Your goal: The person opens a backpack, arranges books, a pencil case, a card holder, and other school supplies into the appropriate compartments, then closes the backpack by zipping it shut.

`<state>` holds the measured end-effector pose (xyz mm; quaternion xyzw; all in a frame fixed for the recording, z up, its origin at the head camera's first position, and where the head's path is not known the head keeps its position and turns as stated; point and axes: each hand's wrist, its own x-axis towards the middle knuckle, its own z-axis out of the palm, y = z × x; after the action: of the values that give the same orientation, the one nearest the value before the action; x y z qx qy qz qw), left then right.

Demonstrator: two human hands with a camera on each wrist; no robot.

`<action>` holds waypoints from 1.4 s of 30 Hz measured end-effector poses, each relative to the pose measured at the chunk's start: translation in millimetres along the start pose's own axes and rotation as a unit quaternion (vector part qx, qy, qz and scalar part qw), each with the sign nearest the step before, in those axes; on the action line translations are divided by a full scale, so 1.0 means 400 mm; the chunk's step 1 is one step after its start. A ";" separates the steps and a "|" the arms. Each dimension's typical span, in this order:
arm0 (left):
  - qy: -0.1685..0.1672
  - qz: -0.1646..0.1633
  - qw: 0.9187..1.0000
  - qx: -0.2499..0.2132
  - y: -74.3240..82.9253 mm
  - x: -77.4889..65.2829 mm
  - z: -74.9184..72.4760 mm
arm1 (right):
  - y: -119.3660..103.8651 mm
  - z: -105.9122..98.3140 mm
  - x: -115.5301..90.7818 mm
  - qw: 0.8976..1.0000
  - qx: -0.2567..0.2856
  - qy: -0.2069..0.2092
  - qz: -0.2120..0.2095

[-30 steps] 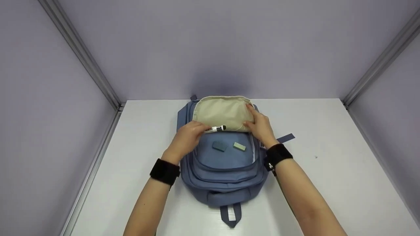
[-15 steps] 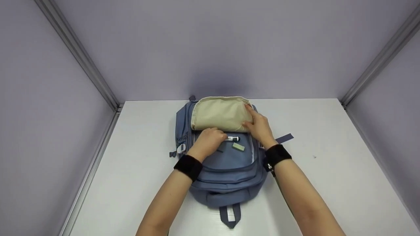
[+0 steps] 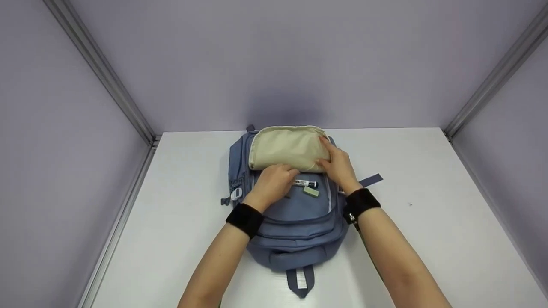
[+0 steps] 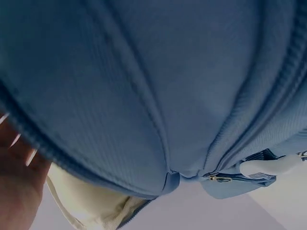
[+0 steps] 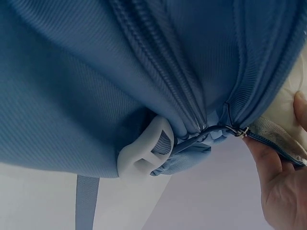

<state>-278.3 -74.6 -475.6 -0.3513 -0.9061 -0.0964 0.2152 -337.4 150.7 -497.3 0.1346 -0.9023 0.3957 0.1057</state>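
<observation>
A blue backpack (image 3: 295, 237) lies on the table, its front pocket flap (image 3: 287, 147) folded back to show the cream lining. My right hand (image 3: 340, 169) holds the flap's right edge; in the right wrist view the thumb lies on the lining. My left hand (image 3: 276, 182) is over the open pocket, fingers loosely bent. A white marker (image 3: 306, 183) with a black cap lies beside its fingertips, seemingly released. Just below the marker is a small light-green block (image 3: 311, 191). A dark block (image 3: 287, 197) is mostly covered by my left hand.
A white plastic tag (image 3: 236, 193) hangs at the backpack's left side. A blue strap (image 3: 371, 180) sticks out to the right, and a strap loop (image 3: 300, 282) points toward me. Grey-white walls (image 3: 282, 64) enclose the white table (image 3: 188, 171).
My left hand has carried the marker from the flap's lower left edge down and right into the pocket. The marker now sits slightly tilted, apart from the fingertips. My right hand stays on the flap.
</observation>
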 end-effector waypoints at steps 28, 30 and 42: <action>0.063 -0.386 0.883 -0.258 -0.154 -0.054 -0.043 | 0.010 -0.004 -0.039 0.998 0.033 0.029 -0.053; 0.057 -0.390 0.880 -0.266 -0.158 -0.057 -0.043 | 0.011 -0.015 -0.039 0.997 0.054 0.018 -0.043; 0.047 -0.367 0.855 -0.363 -0.176 -0.092 -0.036 | 0.028 -0.064 -0.050 0.991 0.135 0.007 -0.007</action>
<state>-297.1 -152.7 -481.4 -0.0414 -0.8585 -0.5072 0.0635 -320.1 180.2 -494.0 0.1512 -0.8387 0.5144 0.0953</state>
